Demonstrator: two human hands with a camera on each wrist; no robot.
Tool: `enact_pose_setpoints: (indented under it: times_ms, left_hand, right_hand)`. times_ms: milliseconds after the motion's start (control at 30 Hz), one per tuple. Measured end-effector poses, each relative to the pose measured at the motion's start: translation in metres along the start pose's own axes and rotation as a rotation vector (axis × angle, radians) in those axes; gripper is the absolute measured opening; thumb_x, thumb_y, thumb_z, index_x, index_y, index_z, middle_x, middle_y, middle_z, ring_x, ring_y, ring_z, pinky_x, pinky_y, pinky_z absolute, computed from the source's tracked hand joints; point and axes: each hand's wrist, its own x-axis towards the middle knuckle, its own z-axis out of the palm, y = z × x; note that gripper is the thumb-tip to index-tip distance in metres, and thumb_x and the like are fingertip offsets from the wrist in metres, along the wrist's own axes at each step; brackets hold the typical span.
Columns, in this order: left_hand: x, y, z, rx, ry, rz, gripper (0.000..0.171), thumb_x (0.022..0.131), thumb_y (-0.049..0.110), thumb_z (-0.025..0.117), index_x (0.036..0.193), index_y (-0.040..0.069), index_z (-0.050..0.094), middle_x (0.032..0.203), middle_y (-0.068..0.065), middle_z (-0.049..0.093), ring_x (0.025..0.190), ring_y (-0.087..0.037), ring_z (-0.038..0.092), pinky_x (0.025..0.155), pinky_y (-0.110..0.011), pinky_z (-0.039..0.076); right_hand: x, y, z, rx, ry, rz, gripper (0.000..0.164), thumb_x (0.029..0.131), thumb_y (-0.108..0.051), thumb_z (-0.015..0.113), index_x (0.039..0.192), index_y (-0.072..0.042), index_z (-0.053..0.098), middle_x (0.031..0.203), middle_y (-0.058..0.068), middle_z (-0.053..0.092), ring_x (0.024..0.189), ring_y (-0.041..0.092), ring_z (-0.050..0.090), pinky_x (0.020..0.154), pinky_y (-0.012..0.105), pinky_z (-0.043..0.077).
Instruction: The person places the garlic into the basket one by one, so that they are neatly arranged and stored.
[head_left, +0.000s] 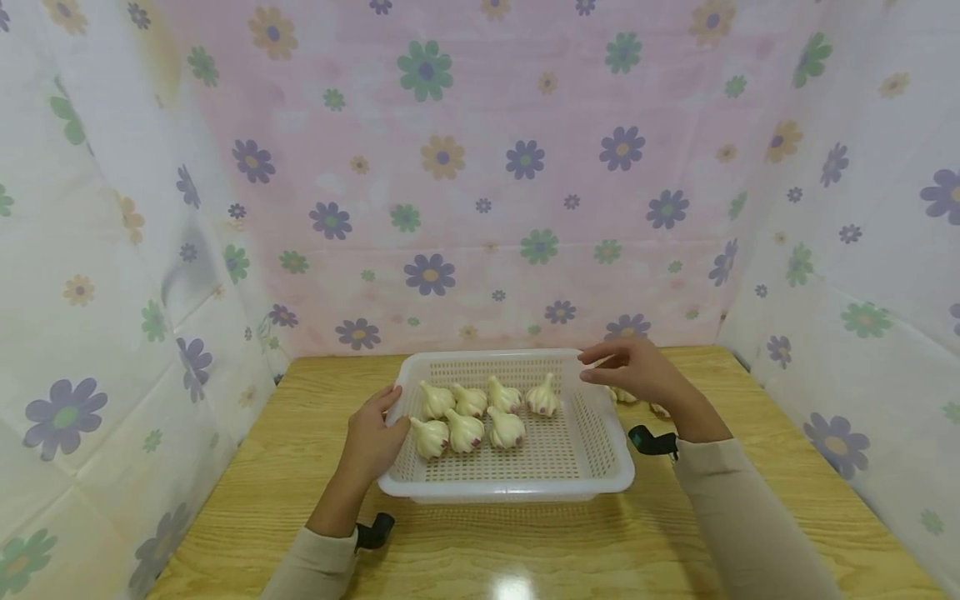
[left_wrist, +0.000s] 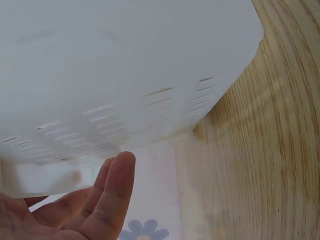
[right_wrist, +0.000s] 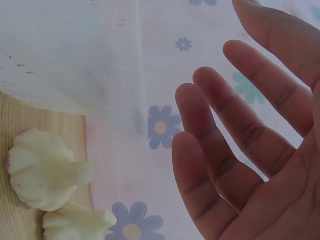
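A white plastic basket (head_left: 502,488) with slotted walls holds several garlic bulbs (head_left: 507,427), gathered toward its left and back. At the basket's left rim, my left hand (head_left: 375,433) grips the edge with the thumb over it; in the left wrist view the fingers (left_wrist: 116,190) of that hand show beside the slotted wall. Over the back right corner hovers my right hand (head_left: 633,367), its fingers spread and loosely bent with nothing between them. In the right wrist view more garlic bulbs (right_wrist: 44,170) lie on the table outside the basket, beneath that hand.
The wood-grain table (head_left: 300,467) carries the basket. Flower-patterned cloth (head_left: 480,167) stands behind it and along both sides. A black wrist mount (head_left: 651,440) juts from the right wrist near the basket's side, and another (head_left: 375,531) from the left.
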Motion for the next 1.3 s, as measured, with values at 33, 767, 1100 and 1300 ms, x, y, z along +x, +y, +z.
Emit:
enact_pose_setpoints:
  times_ms: [33,767,1100,1300]
  left_hand:
    - [0.0,0.0,0.0,0.0,0.0,0.0,0.059,0.094,0.013,0.063,0.15,0.0,0.051,0.161,-0.016,0.043,0.136,-0.044,0.055,0.099,-0.051,0.055]
    - [0.0,0.001,-0.002,0.006,-0.001,0.002,0.06,0.093,0.014,0.063,0.15,0.0,0.051,0.161,-0.016,0.044,0.135,-0.044,0.056,0.102,-0.052,0.054]
    - [0.0,0.001,0.001,0.008,-0.003,-0.005,0.06,0.094,0.015,0.062,0.151,0.002,0.05,0.162,-0.015,0.043,0.137,-0.042,0.054,0.102,-0.05,0.054]
    - [-0.001,0.002,0.0,0.011,0.004,-0.005,0.06,0.094,0.014,0.062,0.151,0.0,0.05,0.162,-0.016,0.043,0.136,-0.042,0.055,0.103,-0.051,0.053]
  right_hand:
    - [-0.003,0.002,-0.001,0.01,0.019,0.01,0.042,0.091,-0.042,0.078,0.126,-0.019,0.075,0.139,0.008,0.065,0.108,0.029,0.072,0.087,0.044,0.062]
    - [-0.031,0.063,0.014,0.142,0.16,0.186,0.063,0.095,-0.044,0.073,0.151,-0.022,0.054,0.164,0.014,0.039,0.109,0.04,0.071,0.086,0.05,0.062]
    - [-0.028,0.086,0.031,0.134,0.142,0.2,0.071,0.095,-0.038,0.074,0.157,-0.019,0.046,0.164,0.019,0.036,0.046,0.013,0.049,0.067,0.037,0.059]
    - [-0.026,0.089,0.033,0.087,0.162,0.194,0.072,0.094,-0.04,0.075,0.156,-0.019,0.047,0.164,0.02,0.036,0.041,0.011,0.038,0.047,0.033,0.048]
